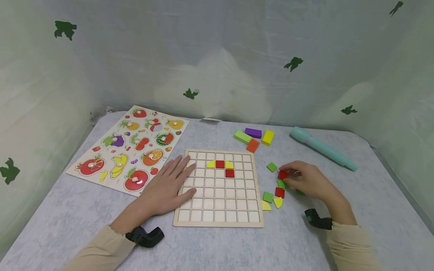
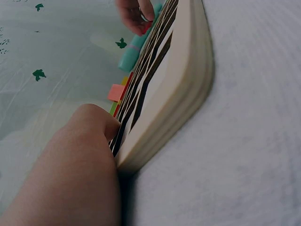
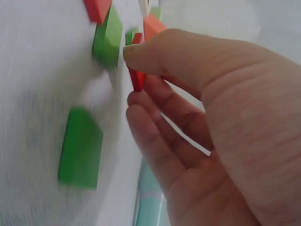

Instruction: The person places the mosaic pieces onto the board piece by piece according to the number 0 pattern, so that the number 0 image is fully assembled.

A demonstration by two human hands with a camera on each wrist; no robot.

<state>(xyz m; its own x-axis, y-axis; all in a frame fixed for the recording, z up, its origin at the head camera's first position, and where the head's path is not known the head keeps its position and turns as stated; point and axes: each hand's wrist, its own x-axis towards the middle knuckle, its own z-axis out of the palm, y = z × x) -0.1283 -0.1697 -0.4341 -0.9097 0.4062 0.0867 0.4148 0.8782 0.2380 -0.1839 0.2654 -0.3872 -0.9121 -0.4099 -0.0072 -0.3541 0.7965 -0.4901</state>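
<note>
My right hand (image 1: 306,180) pinches a red square tile (image 3: 136,70) between thumb and fingers, just over the table to the right of the wooden grid board (image 1: 218,226). Flat on the board's left edge rests my left hand (image 1: 166,190), fingers spread. Two red squares (image 1: 220,164) and two yellow quarter-round tiles (image 1: 211,164) sit in upper cells of the grid. Loose by my right hand lie several green squares (image 1: 268,197), another red square (image 1: 279,192) and two yellow quarter-rounds (image 1: 278,203). One green square (image 3: 80,148) shows close below the hand in the right wrist view.
At the left lies a fruit puzzle board (image 1: 112,158), partly under my left forearm. Behind the grid are purple (image 1: 253,133), yellow (image 1: 268,137), light green (image 1: 242,137) and orange (image 1: 252,145) blocks. A teal tube (image 1: 323,148) lies at the back right.
</note>
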